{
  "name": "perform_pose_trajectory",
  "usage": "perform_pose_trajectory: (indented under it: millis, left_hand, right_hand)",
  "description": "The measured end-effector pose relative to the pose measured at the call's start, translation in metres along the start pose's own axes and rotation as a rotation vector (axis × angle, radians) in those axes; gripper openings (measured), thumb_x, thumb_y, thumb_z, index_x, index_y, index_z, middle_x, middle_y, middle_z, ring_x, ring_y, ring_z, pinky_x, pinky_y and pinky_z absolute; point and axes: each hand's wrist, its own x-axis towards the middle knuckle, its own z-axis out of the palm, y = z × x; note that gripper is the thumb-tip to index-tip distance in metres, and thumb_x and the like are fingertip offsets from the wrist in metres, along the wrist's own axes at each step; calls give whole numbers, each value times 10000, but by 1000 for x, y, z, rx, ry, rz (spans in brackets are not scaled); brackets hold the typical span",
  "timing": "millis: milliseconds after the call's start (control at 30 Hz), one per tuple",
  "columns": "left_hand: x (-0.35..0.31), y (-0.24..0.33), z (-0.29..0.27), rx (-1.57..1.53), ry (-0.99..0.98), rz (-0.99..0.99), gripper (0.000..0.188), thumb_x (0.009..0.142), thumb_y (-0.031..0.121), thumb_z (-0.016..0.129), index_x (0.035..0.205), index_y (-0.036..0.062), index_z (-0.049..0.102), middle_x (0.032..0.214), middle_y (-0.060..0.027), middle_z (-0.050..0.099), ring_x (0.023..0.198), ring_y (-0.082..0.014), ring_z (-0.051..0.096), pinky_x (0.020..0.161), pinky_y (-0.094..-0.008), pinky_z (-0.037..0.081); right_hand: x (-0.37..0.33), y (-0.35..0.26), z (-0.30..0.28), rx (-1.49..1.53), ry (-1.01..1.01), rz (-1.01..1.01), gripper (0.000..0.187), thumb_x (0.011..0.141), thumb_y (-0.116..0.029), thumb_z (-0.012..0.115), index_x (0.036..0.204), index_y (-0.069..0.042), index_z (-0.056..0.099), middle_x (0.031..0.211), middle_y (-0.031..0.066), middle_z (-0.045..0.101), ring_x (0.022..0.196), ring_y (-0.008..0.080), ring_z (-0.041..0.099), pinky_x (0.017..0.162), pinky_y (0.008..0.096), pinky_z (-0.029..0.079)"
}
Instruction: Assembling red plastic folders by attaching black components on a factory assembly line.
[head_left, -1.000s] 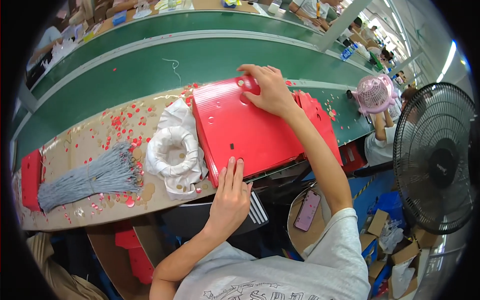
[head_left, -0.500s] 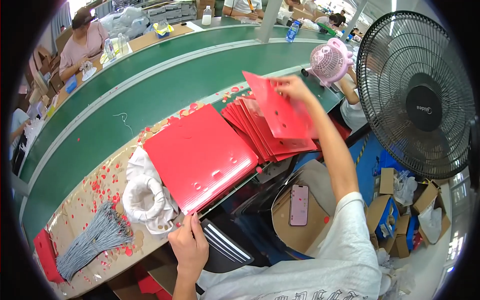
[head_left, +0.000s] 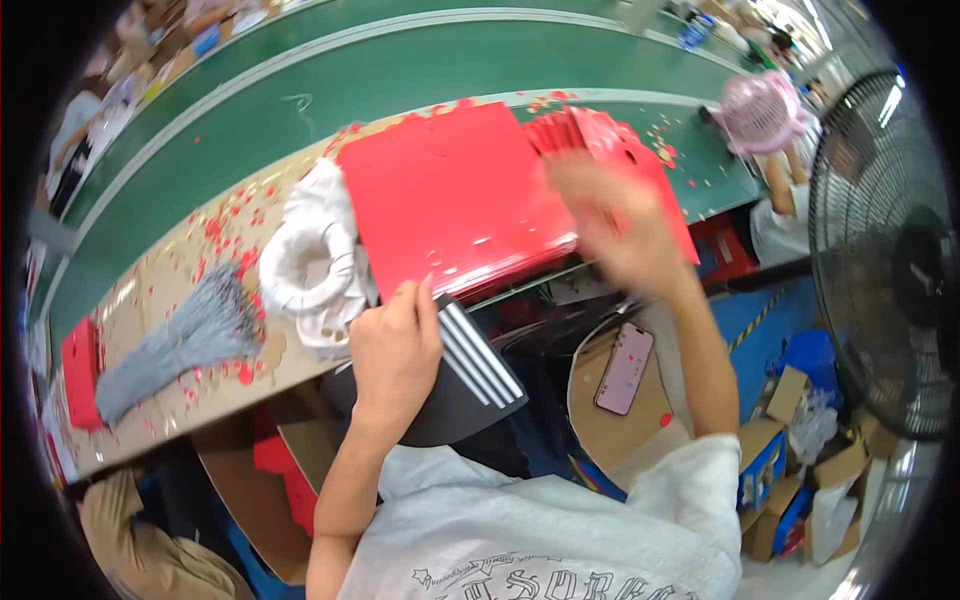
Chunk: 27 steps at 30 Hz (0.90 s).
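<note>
A neat stack of glossy, flat red paper bags (head_left: 440, 190) lies on the worktable in front of me. My left hand (head_left: 397, 350) is at the stack's near edge, thumb and forefinger pinched together at a bag's corner. My right hand (head_left: 620, 225) is smeared by motion over the looser, fanned pile of red bags (head_left: 655, 185) to the right; its fingers cannot be made out. A punched hole shows in that pile. Left of the stack sits a bunched white cloth ring (head_left: 300, 265), and beyond it a bundle of grey cords (head_left: 185, 345).
Red and tan punched-out dots (head_left: 215, 230) litter the table. A green conveyor (head_left: 250, 135) runs behind. A pink fan (head_left: 762, 112) and a large black fan (head_left: 890, 260) stand right. Below, a phone (head_left: 625, 368) lies in a carton (head_left: 590, 420). A small red pile (head_left: 82, 375) is far left.
My right hand has come down and nearer; the red bag it held up now lies on the right pile. My left hand stays at the stack's near corner. The whole view has shifted.
</note>
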Motion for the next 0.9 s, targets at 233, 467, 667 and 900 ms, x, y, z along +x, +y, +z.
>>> perform_pose_trajectory:
  millis: [233, 467, 667, 900]
  left_hand:
    - [6, 0, 2, 54, 30, -60, 324, 989, 160, 596, 703, 10, 570, 563, -241, 563, 537, -432, 598, 514, -508, 439]
    - [10, -3, 2, 66, 29, -112, 359, 996, 174, 585, 684, -3, 576, 566, -253, 563, 543, -444, 598, 519, -519, 447]
    - [8, -6, 1, 51, 24, -132, 357, 997, 174, 582, 687, -3, 572, 566, -249, 567, 545, -450, 594, 521, -519, 449]
    - [6, -4, -1, -59, -15, -140, 363, 995, 172, 585, 681, -9, 576, 565, -249, 554, 546, -441, 593, 525, -506, 441]
  right_hand:
    - [-76, -79, 76, -56, -85, -140, 392, 701, -27, 800, 1087, -69, 747, 1249, 146, 679, 1017, 327, 714, 827, 364, 612]
    - [-93, -88, 87, -14, -70, -22, 189, 781, -28, 768, 967, -45, 738, 1209, 89, 685, 967, 279, 709, 705, 331, 613]
    - [-88, -98, 90, 43, -127, 120, 200, 757, 17, 794, 949, -13, 746, 1202, 125, 678, 789, 195, 683, 620, 281, 571]
    - [-87, -93, 89, 55, -175, 152, 202, 716, -27, 831, 893, -55, 740, 1157, 100, 668, 854, 233, 638, 800, 341, 536]
